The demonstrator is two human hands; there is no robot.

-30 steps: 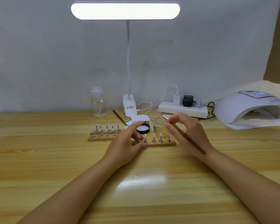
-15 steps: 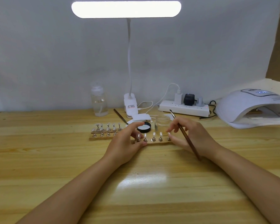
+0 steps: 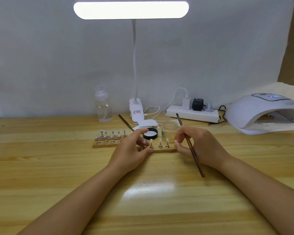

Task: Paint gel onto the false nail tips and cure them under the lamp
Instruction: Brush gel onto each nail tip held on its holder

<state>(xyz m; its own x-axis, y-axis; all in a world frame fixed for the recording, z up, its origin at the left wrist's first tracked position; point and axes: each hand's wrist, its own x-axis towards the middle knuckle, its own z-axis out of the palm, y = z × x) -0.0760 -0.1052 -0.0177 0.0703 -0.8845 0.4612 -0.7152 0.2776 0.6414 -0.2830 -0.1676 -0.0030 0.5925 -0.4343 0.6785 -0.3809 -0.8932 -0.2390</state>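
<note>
Lowering since earlier — right hand [image 3: 200, 146] pinches brush [image 3: 190, 145]; left hand [image 3: 134, 148] seemingly grips stand [image 3: 161, 150].

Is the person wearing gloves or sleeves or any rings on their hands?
No gloves and no sleeves: both forearms are bare right down to the bottom edge of the picture. The left hand and the right hand show no rings, watch or bracelet. The fingernails look short and pale, with a slight shine; whether they are painted is too small to tell.
</note>
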